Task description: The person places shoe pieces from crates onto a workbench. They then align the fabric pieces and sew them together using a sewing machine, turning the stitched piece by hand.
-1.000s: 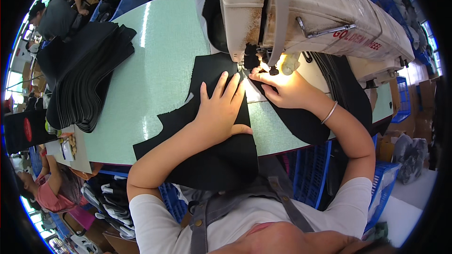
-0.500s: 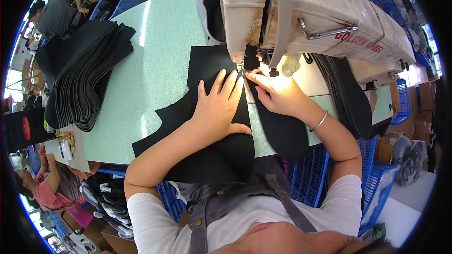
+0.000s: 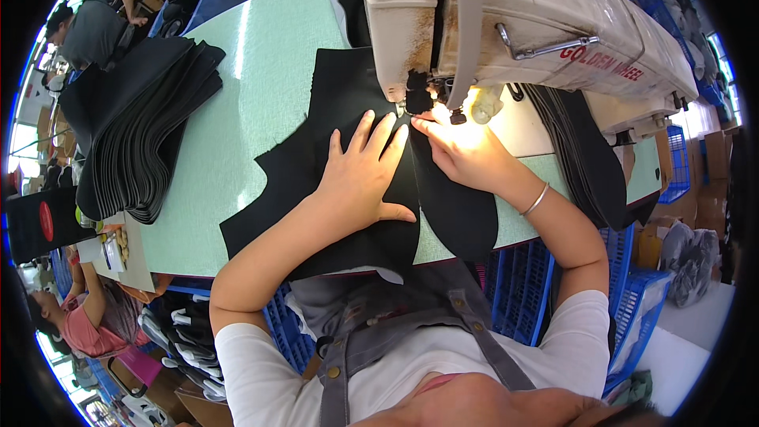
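A large black fabric panel (image 3: 273,190) lies under my left hand (image 3: 354,178), which is spread flat on it, thumb out to the side. To its right, a narrower rounded black fabric piece (image 3: 457,221) sits beneath my right hand (image 3: 470,156). My right fingertips reach forward to the seam beside the needle area (image 3: 401,109) of the sewing machine (image 3: 538,20), with the thumb apart from them. The two pieces meet at the needle and separate toward me. The machine lamp's glare washes out part of my right hand.
A thick stack of black panels (image 3: 130,126) rests on the green tabletop (image 3: 261,71) at the left. Another black stack (image 3: 581,150) lies right of the machine. Blue crates (image 3: 518,292) stand below the table's front edge. Two other people are at the far left.
Both black pieces have slid away from me under the needle, with more fabric showing beyond it. The large panel's near edge has moved up. My hands have stayed nearly in place.
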Tool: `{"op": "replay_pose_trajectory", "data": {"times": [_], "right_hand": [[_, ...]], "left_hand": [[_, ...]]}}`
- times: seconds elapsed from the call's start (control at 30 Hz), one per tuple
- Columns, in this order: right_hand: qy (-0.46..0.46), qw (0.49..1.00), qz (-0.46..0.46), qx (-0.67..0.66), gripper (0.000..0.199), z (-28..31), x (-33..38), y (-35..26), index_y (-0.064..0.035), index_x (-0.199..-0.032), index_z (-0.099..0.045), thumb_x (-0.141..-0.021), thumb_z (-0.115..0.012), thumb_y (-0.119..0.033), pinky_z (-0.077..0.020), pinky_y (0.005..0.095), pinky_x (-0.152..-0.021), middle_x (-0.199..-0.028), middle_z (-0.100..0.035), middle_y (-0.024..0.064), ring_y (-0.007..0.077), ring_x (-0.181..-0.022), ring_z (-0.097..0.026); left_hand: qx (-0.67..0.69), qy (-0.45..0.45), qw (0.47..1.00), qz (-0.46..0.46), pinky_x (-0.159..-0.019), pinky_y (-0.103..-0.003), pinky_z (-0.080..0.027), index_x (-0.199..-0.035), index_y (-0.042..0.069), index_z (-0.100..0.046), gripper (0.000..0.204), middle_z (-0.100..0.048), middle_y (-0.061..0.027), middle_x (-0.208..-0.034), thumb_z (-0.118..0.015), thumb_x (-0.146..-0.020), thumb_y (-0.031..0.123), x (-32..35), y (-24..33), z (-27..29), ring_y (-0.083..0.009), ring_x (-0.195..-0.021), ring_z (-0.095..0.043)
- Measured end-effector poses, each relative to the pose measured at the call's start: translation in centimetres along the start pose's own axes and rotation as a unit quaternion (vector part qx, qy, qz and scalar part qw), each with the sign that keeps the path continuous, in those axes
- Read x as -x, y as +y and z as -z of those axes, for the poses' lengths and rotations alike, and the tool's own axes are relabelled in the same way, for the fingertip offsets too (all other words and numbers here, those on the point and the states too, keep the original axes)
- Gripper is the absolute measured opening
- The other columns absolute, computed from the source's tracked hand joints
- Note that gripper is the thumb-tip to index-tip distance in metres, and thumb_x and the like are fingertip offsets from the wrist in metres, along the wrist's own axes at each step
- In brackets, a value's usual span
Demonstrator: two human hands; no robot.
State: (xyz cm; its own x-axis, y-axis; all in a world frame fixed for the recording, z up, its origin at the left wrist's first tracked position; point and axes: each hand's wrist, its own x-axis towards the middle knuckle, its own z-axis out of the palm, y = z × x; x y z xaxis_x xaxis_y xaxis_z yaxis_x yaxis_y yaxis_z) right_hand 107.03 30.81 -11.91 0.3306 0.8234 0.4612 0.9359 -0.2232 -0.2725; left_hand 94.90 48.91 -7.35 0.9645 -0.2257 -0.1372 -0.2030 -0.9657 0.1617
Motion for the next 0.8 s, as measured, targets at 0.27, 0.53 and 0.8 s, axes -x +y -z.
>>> {"op": "replay_pose_trajectory", "data": {"times": [0.27, 0.53, 0.8], "right_hand": [[0.0, 1.0, -0.019, -0.013, 0.035, 0.8, -0.4, -0.7, -0.0024, -0.107, -0.063, -0.073, -0.067, -0.011, -0.0515, 0.0358, -0.062, -0.086, -0.063, 0.0111, 0.0259, -0.072, -0.063], [0.012, 1.0, 0.007, -0.002, 0.035, 1.1, -0.6, -0.6, -0.004, -0.106, -0.064, -0.073, -0.068, -0.014, -0.048, 0.0357, -0.057, -0.079, -0.061, 0.0076, 0.0238, -0.067, -0.061], [-0.048, 0.999, -0.018, -0.005, 0.033, 1.2, -0.2, -0.5, -0.0065, -0.108, -0.065, -0.075, -0.065, -0.009, -0.0499, 0.0345, -0.062, -0.091, -0.061, 0.0081, 0.024, -0.073, -0.062]], "left_hand": [[0.012, 0.072, 0.997, -0.035, -0.098, -0.064, -0.034, -0.135, -0.002, -0.039, 0.102, -0.033, -0.0203, -0.141, -0.076, -0.061, 0.058, -0.2, -0.3, -0.7, -0.0397, -0.134, -0.029], [0.073, 0.035, 0.995, -0.053, -0.09, -0.042, -0.04, -0.118, 0.006, -0.055, 0.066, -0.052, -0.009, -0.116, -0.075, -0.069, 0.046, 0.6, -0.8, 0.8, -0.0256, -0.101, -0.05], [0.224, -0.086, 0.957, -0.166, -0.079, -0.032, -0.036, -0.084, 0.014, -0.064, 0.033, -0.058, 0.0043, -0.076, -0.077, -0.069, 0.04, 2.0, -2.4, 2.0, -0.0179, -0.079, -0.051]]}}
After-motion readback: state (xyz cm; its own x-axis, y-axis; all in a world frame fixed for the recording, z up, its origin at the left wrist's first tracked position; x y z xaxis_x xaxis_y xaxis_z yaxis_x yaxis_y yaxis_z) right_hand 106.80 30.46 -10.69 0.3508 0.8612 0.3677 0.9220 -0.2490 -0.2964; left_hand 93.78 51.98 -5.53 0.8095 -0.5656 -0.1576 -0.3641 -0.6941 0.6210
